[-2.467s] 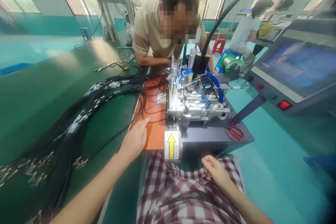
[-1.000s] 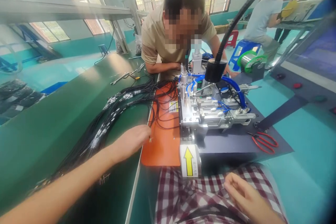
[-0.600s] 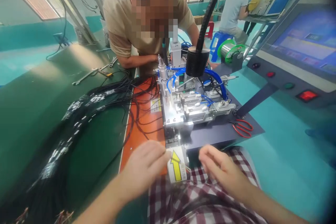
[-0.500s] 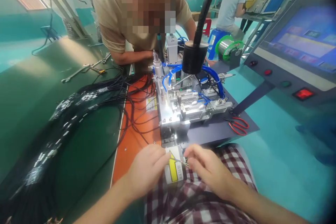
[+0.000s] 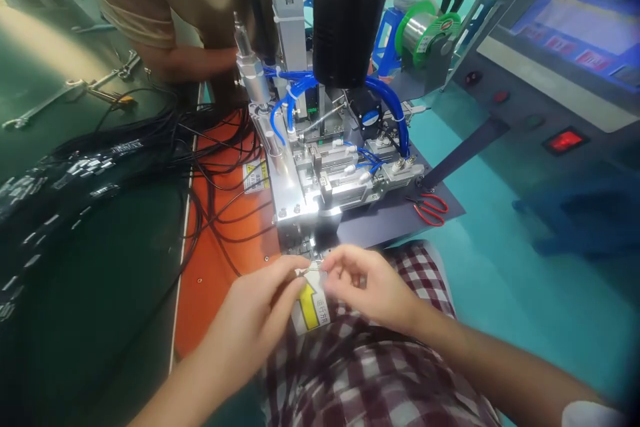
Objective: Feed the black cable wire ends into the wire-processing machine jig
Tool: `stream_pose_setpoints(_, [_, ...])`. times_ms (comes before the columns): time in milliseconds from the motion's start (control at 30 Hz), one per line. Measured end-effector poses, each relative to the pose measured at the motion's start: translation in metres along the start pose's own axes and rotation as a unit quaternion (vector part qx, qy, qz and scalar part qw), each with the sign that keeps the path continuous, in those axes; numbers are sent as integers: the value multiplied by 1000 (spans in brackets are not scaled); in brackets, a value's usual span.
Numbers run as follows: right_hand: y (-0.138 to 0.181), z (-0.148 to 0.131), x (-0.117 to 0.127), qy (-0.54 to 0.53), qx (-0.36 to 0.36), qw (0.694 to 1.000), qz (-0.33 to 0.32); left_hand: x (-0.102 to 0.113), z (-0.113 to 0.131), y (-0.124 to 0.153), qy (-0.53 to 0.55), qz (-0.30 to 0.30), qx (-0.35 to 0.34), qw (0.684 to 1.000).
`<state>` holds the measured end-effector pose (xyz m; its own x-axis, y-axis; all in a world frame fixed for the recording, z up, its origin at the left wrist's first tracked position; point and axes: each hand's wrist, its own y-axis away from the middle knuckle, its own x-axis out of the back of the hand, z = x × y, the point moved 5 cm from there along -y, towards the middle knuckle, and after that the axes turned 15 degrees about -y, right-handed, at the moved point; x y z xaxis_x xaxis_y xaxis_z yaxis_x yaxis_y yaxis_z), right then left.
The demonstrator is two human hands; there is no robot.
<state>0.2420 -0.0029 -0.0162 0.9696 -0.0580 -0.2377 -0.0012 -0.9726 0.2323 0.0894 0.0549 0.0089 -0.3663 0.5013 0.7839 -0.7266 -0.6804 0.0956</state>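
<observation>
Just before the front of the metal machine [image 5: 287,197], my left hand [image 5: 263,310] is closed in a pinch on a thin cable's end. Fine stripped wires [image 5: 314,268] stick out from it toward the right. My right hand [image 5: 373,283] has its thumb and forefinger pinched at the tips of those wires, its other fingers curled. Below both hands is a white label [image 5: 323,323] with a yellow arrow. The exact finger contact on the wires is small and blurred.
Black cables [image 5: 215,220] trail over the orange plate [image 5: 225,307] from a bundle at left. Red-handled cutters [image 5: 431,209] lie on the machine's base. A black lamp-like head [image 5: 350,27] hangs above. A solder-wire spool [image 5: 423,33], a control screen [image 5: 575,47] and a co-worker's arm [image 5: 200,65] surround it.
The view has tilted down and closer to the machine. My hands have come nearer each other and its front, and my right fingertips have closed in on the wire ends.
</observation>
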Motion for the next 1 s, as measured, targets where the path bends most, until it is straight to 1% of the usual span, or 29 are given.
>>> stream_pose_setpoints(100, [-2, 0, 4, 7, 3, 1000, 29, -5, -10, 3, 34, 25, 42, 998])
stream_pose_setpoints(233, [-5, -2, -2, 9, 27, 999, 34, -9, -12, 5, 58, 36, 56, 996])
stream_pose_setpoints(300, [-8, -2, -6, -17, 14, 999, 35, -9, -12, 5, 91, 29, 67, 993])
stream_pose_setpoints(367, [-10, 1, -9, -55, -22, 998, 34, -8, -12, 4, 137, 27, 86, 986])
stream_pose_setpoints(433, [-10, 2, -13, -77, -43, 995, 38, -6, -14, 4, 180, 33, 115, 976])
stream_pose_setpoints(500, [-9, 2, -17, -67, -20, 996, 58, -5, -16, 4, 225, 43, 149, 962])
stream_pose_setpoints(567, [-6, 0, -20, -17, 27, 996, 87, -7, -19, 5, 279, 39, 189, 941])
stream_pose_setpoints(633, [-5, -1, -22, 50, 59, 992, 98, -10, -21, 4, 326, 28, 226, 918])
stream_pose_setpoints(700, [-6, 0, -21, 99, 55, 990, 82, -12, -23, 4, 350, 17, 255, 901])
stream_pose_setpoints(733, [-8, 1, -18, 106, 44, 991, 70, -12, -24, 3, 356, 13, 265, 896])
stream_pose_setpoints(800, [-12, 1, -10, 88, 25, 994, 58, -12, -25, 3, 362, 7, 280, 889])
stream_pose_setpoints(867, [-16, 0, -3, 50, 20, 997, 61, -13, -26, 3, 367, 1, 290, 884])
stream_pose_setpoints(933, [-20, -1, 0, 23, 21, 997, 67, -13, -25, 3, 375, -7, 298, 878])
stream_pose_setpoints(1000, [-22, -1, -2, 21, 29, 997, 74, -14, -25, 3, 384, -13, 298, 874])
